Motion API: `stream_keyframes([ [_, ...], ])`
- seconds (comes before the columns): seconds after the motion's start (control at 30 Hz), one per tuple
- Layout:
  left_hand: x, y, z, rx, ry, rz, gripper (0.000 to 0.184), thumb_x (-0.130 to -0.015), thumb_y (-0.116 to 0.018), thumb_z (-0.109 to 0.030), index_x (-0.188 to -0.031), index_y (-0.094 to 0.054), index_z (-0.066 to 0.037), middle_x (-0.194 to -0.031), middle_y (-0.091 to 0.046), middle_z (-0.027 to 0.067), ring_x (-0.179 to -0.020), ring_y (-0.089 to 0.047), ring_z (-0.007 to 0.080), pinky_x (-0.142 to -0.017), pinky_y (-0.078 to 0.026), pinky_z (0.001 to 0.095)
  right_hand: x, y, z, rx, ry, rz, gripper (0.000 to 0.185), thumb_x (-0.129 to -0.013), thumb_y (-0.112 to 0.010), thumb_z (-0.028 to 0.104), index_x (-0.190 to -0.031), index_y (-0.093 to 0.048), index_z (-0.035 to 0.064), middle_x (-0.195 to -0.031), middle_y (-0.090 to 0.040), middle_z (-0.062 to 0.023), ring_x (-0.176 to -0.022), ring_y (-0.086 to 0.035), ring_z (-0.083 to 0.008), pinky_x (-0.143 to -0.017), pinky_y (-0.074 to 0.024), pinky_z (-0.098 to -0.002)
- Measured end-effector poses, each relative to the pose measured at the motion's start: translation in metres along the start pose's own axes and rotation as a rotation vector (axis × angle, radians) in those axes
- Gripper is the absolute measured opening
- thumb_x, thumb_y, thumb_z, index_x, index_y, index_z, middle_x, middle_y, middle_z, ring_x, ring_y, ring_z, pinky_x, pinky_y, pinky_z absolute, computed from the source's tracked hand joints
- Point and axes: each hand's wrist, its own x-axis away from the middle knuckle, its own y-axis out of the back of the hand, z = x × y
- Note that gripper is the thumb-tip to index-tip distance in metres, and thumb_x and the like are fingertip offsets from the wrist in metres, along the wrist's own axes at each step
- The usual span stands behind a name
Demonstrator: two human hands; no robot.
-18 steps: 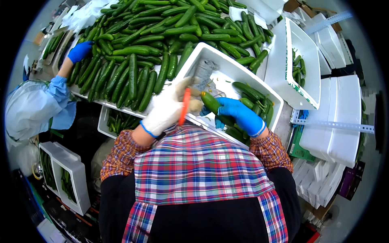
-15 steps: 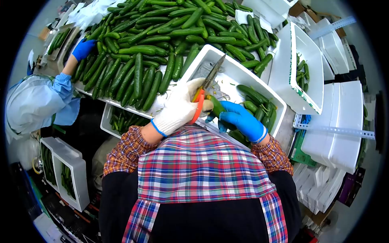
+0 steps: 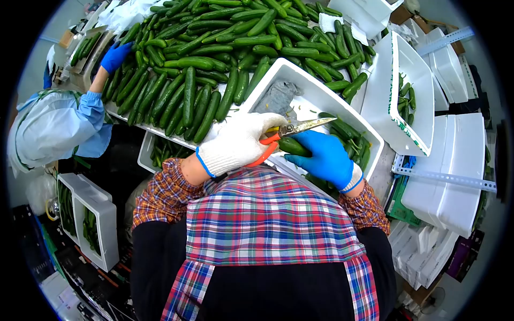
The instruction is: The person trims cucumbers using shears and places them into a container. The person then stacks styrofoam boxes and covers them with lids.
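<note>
Steadying a cucumber [image 3: 293,147] beneath scissors [image 3: 309,125], over the white foam box [image 3: 324,99].
Left hand [image 3: 235,144], white glove, is clamped on the orange handles; I read the blades as together, pointing rightward. Right hand [image 3: 323,158], blue glove, has its fingers closed round the cucumber, whose end near the handles is partly hidden. Blade-to-cucumber contact: cannot tell. Grey cloth [image 3: 279,96] and more cucumbers [image 3: 356,143] lie in the box; a co-worker's gloved hand [image 3: 114,56] is well apart, at the large cucumber pile [image 3: 230,43]. My judgement: grip the cucumber's body firmly without squeezing, leave its end exposed, and angle the tips away from the blue fingers, since the blades lie close by them.
</note>
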Motion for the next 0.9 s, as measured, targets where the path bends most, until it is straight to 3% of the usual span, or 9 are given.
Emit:
stream_keyframes([
  [0.33,-0.004,-0.002,0.001,0.016,0.052,0.019,0.038,-0.077,-0.069,-0.010,-0.112,-0.060,0.001,-0.098,-0.067,0.0192,-0.088,-0.068,0.0256,-0.079,-0.053,0.0306,-0.003,-0.006,-0.013,0.118,0.156,-0.123,0.042,-0.073,-0.074,0.028,-0.110,-0.063,0.0122,-0.082,-0.062,-0.0083,-0.077,-0.062,-0.0297,-0.066,-0.0479,-0.0405],
  [0.43,-0.005,-0.009,0.005,0.017,0.024,-0.072,0.038,-0.076,-0.067,-0.009,-0.111,-0.059,0.002,-0.089,-0.066,0.0142,-0.081,-0.066,0.0207,-0.073,-0.052,0.0280,-0.001,-0.009,-0.014,0.078,0.135,-0.119,0.042,-0.072,-0.074,0.027,-0.109,-0.063,0.0122,-0.083,-0.062,-0.0085,-0.079,-0.062,-0.0295,-0.068,-0.0475,-0.0400],
  [0.5,-0.008,-0.012,0.006,0.566,0.164,-0.046,0.037,-0.075,-0.065,-0.008,-0.111,-0.058,0.001,-0.078,-0.059,0.0054,-0.069,-0.058,0.0120,-0.063,-0.047,0.0237,0.000,-0.012,-0.011,0.060,0.120,-0.123,0.042,-0.072,-0.075,0.027,-0.110,-0.064,0.0119,-0.085,-0.063,-0.0096,-0.081,-0.061,-0.0300,-0.070,-0.0477,-0.0393],
  [0.6,-0.011,-0.011,0.014,0.847,0.243,-0.056,0.036,-0.075,-0.062,-0.006,-0.110,-0.057,0.000,-0.072,-0.050,-0.0011,-0.061,-0.047,0.0058,-0.055,-0.040,0.0201,0.004,-0.014,-0.006,-0.260,0.051,-0.276,0.040,-0.075,-0.076,0.025,-0.110,-0.064,0.0096,-0.087,-0.065,-0.0088,-0.083,-0.063,-0.0261,-0.073,-0.0481,-0.0364],
  [0.67,-0.012,-0.015,0.019,0.831,0.270,-0.116,0.031,-0.081,-0.065,-0.012,-0.109,-0.057,-0.001,-0.072,-0.052,-0.0012,-0.057,-0.045,0.0051,-0.052,-0.037,0.0195,0.009,-0.014,-0.009,-0.556,-0.166,-0.370,0.040,-0.078,-0.076,0.025,-0.111,-0.064,0.0064,-0.094,-0.066,-0.0088,-0.085,-0.062,-0.0202,-0.076,-0.0481,-0.0333],
  [0.77,-0.012,-0.020,0.019,0.808,0.278,-0.184,0.032,-0.085,-0.068,-0.015,-0.111,-0.058,0.000,-0.074,-0.054,-0.0010,-0.058,-0.046,0.0034,-0.053,-0.037,0.0182,0.011,0.006,-0.027,-0.909,-0.545,-0.164,0.043,-0.084,-0.072,0.025,-0.116,-0.060,-0.0003,-0.108,-0.061,-0.0102,-0.092,-0.059,-0.0171,-0.086,-0.0483,-0.0302],
  [0.8,-0.011,-0.021,0.021,0.740,0.240,-0.214,0.033,-0.084,-0.068,-0.013,-0.112,-0.058,0.000,-0.078,-0.057,0.0009,-0.063,-0.049,0.0040,-0.056,-0.040,0.0186,0.010,0.005,-0.038,-0.907,-0.546,-0.172,0.043,-0.084,-0.072,0.025,-0.116,-0.060,-0.0003,-0.108,-0.061,-0.0102,-0.092,-0.059,-0.0171,-0.086,-0.0483,-0.0302],
  [0.87,-0.010,-0.030,0.037,0.534,0.160,-0.288,0.040,-0.082,-0.068,-0.008,-0.119,-0.057,0.001,-0.097,-0.062,0.0078,-0.083,-0.059,0.0092,-0.073,-0.048,0.0230,0.009,-0.005,-0.060,-1.849,-0.325,-0.380,0.044,-0.092,-0.061,0.021,-0.131,-0.051,0.0044,-0.117,-0.061,-0.0095,-0.100,-0.059,-0.0180,-0.090,-0.0489,-0.0311],
  [0.9,-0.009,-0.029,0.034,0.533,0.157,-0.288,0.040,-0.082,-0.068,-0.008,-0.119,-0.057,0.001,-0.097,-0.062,0.0078,-0.083,-0.059,0.0092,-0.073,-0.048,0.0230,0.009,-0.007,-0.064,-1.848,-0.323,-0.382,0.044,-0.092,-0.061,0.021,-0.131,-0.051,0.0044,-0.117,-0.061,-0.0095,-0.100,-0.059,-0.0180,-0.090,-0.0489,-0.0311],
])
